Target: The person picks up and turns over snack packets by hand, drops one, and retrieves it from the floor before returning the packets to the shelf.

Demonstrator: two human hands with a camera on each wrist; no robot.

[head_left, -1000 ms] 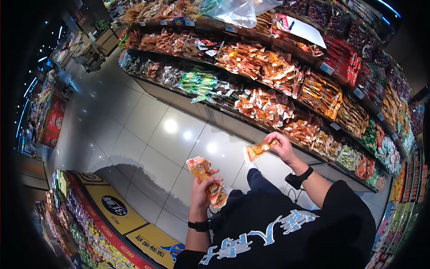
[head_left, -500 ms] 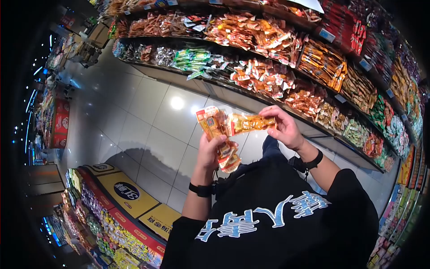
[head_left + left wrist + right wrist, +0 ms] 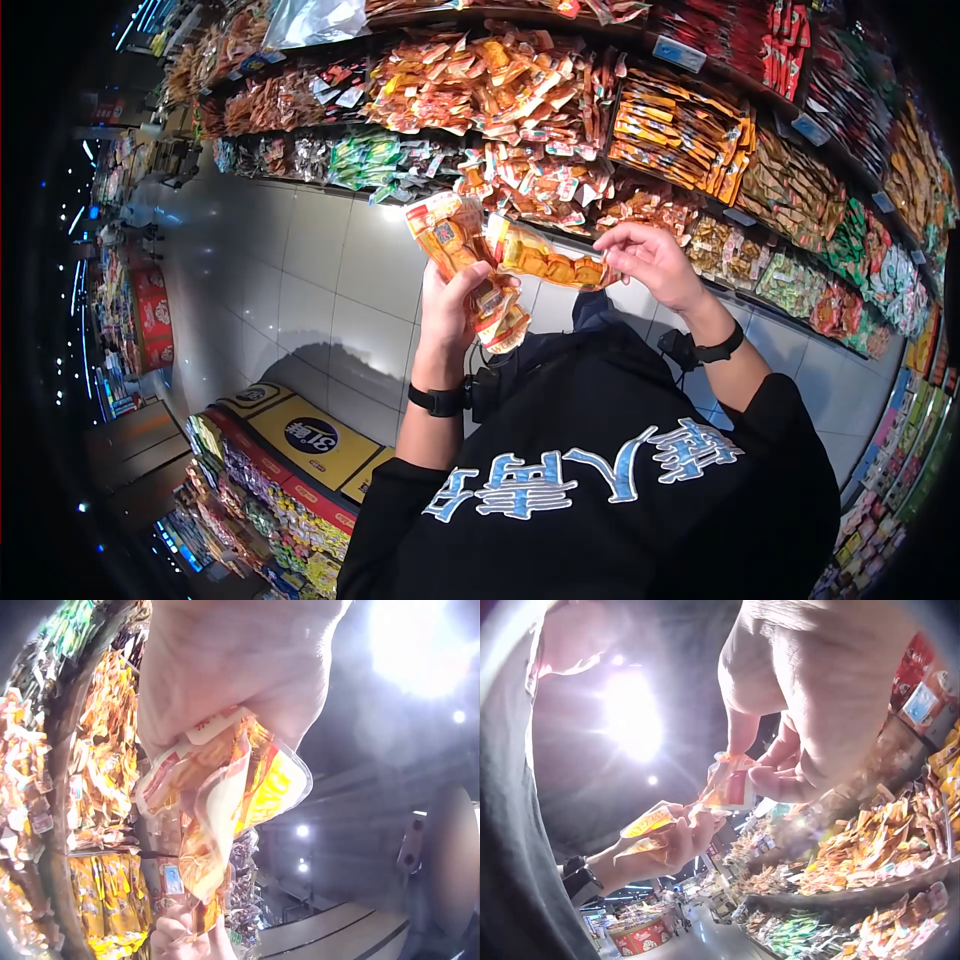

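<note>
My left hand (image 3: 445, 310) grips a small fan of orange snack packets (image 3: 447, 238), the thumb lying across them; their lower ends stick out beneath the palm. Pinched by its end in my right hand (image 3: 660, 270) is another snack packet (image 3: 552, 264), clear with orange pieces inside. Its far end meets the upper part of the left hand's bunch. In the right wrist view, thumb and fingers pinch the red-and-white end of this packet (image 3: 735, 789). The left wrist view shows the bunch (image 3: 214, 795) hanging crumpled from the left hand (image 3: 232, 667).
Tiered shelves of loose snack packets (image 3: 530, 90) run across in front, with orange packets (image 3: 675, 130) at the right and green ones (image 3: 362, 160) at the left. A yellow-fronted display (image 3: 310, 432) stands behind at lower left. Tiled floor (image 3: 315, 240) lies between.
The right hand has brought its packet leftward to the left hand's bunch, and the left hand has risen. The view has shifted nearer the shelves.
</note>
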